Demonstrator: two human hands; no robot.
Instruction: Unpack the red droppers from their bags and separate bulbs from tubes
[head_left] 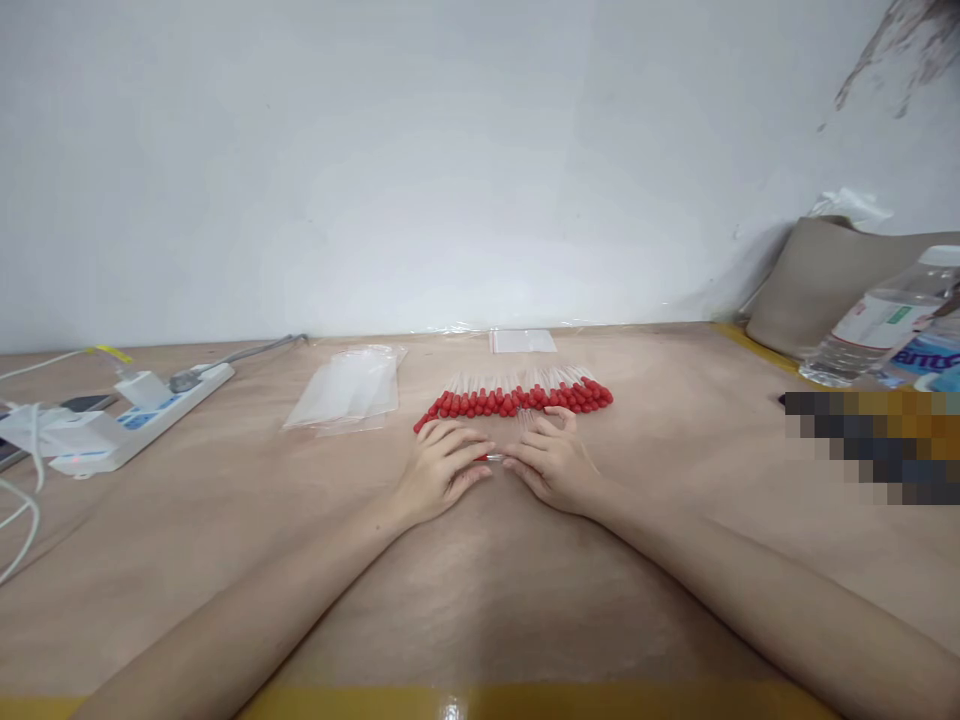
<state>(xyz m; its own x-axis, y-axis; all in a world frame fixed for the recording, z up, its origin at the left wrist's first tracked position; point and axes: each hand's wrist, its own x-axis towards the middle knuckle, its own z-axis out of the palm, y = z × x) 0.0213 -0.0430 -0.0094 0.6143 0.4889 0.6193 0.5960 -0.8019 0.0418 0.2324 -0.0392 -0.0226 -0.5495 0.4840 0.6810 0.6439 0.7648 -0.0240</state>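
Between my two hands lies a slim, clear dropper (493, 457) with a red bulb end, level and just above or on the table. The fingers of my left hand (450, 468) are closed on its red end. My right hand (553, 462) pinches the clear end with thumb and fingers; its forefinger is raised. Just beyond my fingers is a row of red-bulbed droppers (510, 402), several of them side by side. Their red ends point toward me and their clear stems toward the wall. Part of the row is hidden behind my hands.
Clear plastic bags (349, 390) lie left of the row, and a small zip bag (523, 342) near the wall. A power strip (150, 420) with cables stands at left. Water bottle (874, 330), grey rolled sheet (802, 270) and a pixelated patch are at right.
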